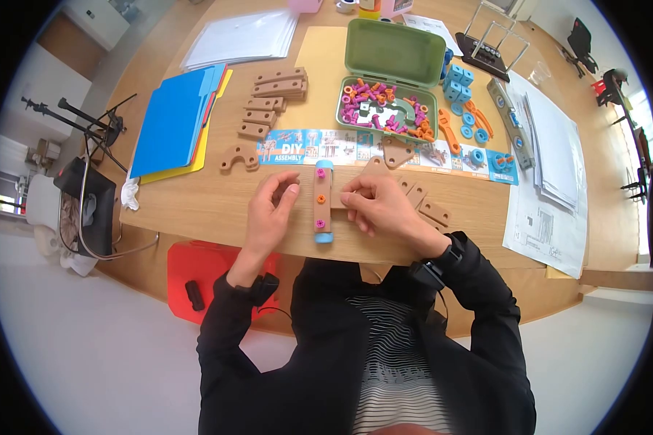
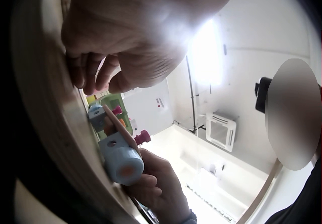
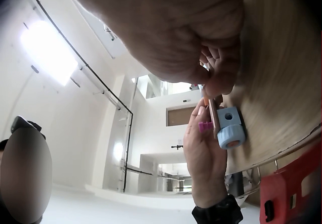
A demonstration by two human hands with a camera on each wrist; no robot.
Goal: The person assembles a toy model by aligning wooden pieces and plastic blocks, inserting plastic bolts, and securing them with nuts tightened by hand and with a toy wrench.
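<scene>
A toy assembly stands upright to the body in the head view: a brown perforated strip [image 1: 322,187] with pink bolts near both ends and an orange bolt [image 1: 321,199] in the middle. Light blue blocks [image 1: 324,238] sit under its ends; one carries a round blue wheel [image 2: 124,164]. My right hand [image 1: 379,204] pinches a short brown piece [image 1: 338,204] that reaches to the strip's right side. Just left of the assembly is my left hand [image 1: 271,206], fingers loosely bent and holding nothing. A pink bolt [image 3: 205,127] sticks out in the right wrist view.
A green box [image 1: 388,130] of pink and orange bolts stands open behind. Brown strips [image 1: 280,88] lie left, more brown pieces [image 1: 435,212] by the right forearm. Blue blocks [image 1: 457,83], an orange wrench [image 1: 448,132], a printed sheet [image 1: 290,147] and blue folders [image 1: 178,119] surround the work.
</scene>
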